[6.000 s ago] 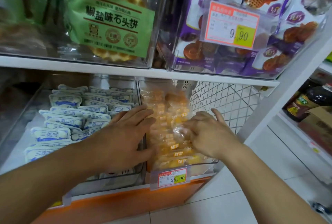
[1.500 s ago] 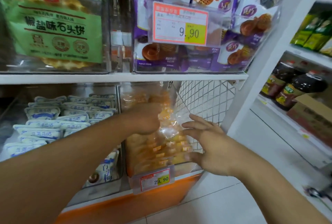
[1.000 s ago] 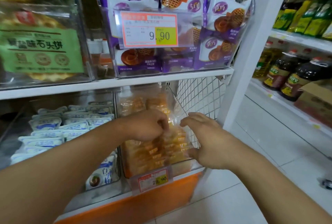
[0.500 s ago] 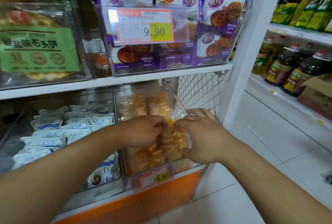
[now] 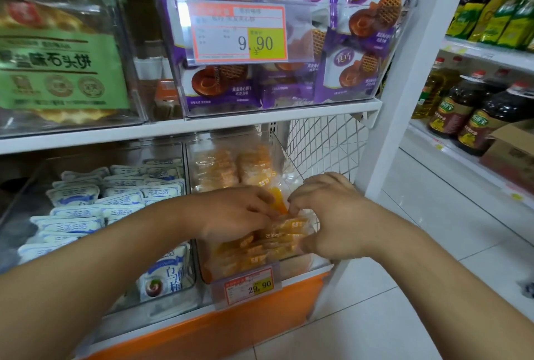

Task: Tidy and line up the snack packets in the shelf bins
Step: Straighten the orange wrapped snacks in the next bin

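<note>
Step in hand, by my reading: straightening the orange snack packets (image 5: 260, 247) in the clear right-hand bin (image 5: 300, 264) on the lower shelf, behind the 29.90 price tag (image 5: 249, 287). Left hand (image 5: 234, 215) lies over the front rows, fingers curled down onto the wrappers; right hand (image 5: 332, 221) is curled beside it, fingertips pinching one packet at the top of the stack. The two hands nearly meet over the middle of the bin. Rear rows of packets (image 5: 231, 166) already stand in two fairly even columns; the front rows look looser and slanted. Next move likely calls for seating the pinched packet upright and pressing the front rows square against the bin wall, gently, as the wrappers look thin and slippery. The blue-and-white packets (image 5: 121, 198) in the neighbouring left bin appear roughly lined up. Hard to make out: the packets beneath both palms, exactly how many the left hand grips, and the print on the wrappers, which is blurred. The bin floor is hidden.
</note>
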A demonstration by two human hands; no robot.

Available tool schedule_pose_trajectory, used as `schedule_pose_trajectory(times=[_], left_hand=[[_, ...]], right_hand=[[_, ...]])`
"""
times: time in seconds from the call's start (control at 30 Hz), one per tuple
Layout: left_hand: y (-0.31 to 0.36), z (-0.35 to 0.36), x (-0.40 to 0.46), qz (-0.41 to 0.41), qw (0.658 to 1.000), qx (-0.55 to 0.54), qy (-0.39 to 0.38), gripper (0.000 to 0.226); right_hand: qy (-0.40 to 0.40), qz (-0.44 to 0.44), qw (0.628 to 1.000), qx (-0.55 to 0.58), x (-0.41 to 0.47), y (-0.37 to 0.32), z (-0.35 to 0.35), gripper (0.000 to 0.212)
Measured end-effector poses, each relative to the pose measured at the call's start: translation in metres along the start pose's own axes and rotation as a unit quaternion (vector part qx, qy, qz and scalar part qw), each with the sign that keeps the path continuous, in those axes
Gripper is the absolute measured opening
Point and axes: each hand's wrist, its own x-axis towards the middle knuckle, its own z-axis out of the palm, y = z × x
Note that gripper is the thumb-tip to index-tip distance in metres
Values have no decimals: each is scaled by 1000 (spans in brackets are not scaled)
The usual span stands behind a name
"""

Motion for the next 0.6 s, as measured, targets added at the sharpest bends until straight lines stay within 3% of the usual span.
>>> schedule_pose_trajectory(times=[0.17,0.27,0.33,0.5,0.6], left_hand=[[-11,0,17,-70,987,15,147,62],[-14,5,26,-71,982,23,172,39],[-15,6,26,-47,977,12,206,38],[-17,3,30,33,979,3,201,28],[-16,3,29,60,979,-65,183,28]], right_hand=[[-8,15,999,30,-1,0,3,57],[-15,28,999,40,0,-1,4,58],[-13,34,998,50,1,0,4,58],[-9,29,998,51,-2,0,4,61],[29,27,998,44,-4,-2,5,78]])
